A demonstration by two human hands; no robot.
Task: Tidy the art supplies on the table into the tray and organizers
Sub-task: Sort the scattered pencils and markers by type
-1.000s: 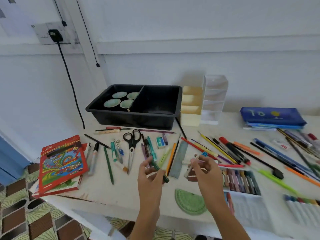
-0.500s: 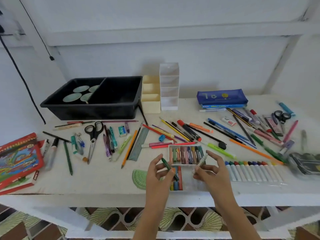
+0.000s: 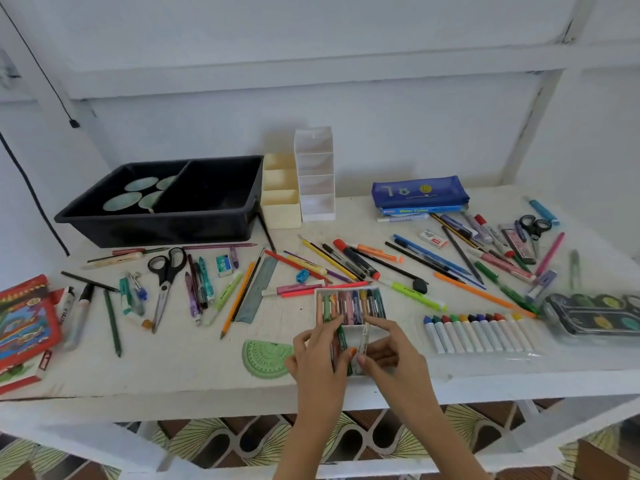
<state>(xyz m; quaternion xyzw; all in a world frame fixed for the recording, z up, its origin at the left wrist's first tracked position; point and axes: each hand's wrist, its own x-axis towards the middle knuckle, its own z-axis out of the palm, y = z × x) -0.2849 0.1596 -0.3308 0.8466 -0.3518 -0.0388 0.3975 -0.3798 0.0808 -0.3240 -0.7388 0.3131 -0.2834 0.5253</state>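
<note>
White-painted table (image 3: 173,372), viewed from its near edge, left to right. Far left: glossy red cardboard pencil boxes (image 3: 24,323), lying flat. Behind them stands a black plastic tray (image 3: 156,230), rectangular with two compartments; round pale-green discs (image 3: 128,200) lie in the left one. Near the tray lie black-handled scissors (image 3: 166,271), a grey-green ruler (image 3: 258,292) and a green half-round protractor (image 3: 265,356). Touching the tray's right wall are a stepped cream organizer (image 3: 280,209) and a taller white organizer (image 3: 317,188).

Centre, near edge: the left hand (image 3: 318,355) pinches a green crayon (image 3: 343,337) between thumb and fingertips, and the right hand (image 3: 391,358) pinches a pale crayon (image 3: 364,341) likewise — both sticks point away from the person over the near half of a shallow white crayon box (image 3: 347,289), whose far half holds a packed row of paper-wrapped crayons.

Right: a flat row of white-barrelled markers (image 3: 478,332) with coloured caps, a blue fabric pencil case (image 3: 419,192) far back, and a clear-lidded paint set (image 3: 592,317) at the edge.
</note>
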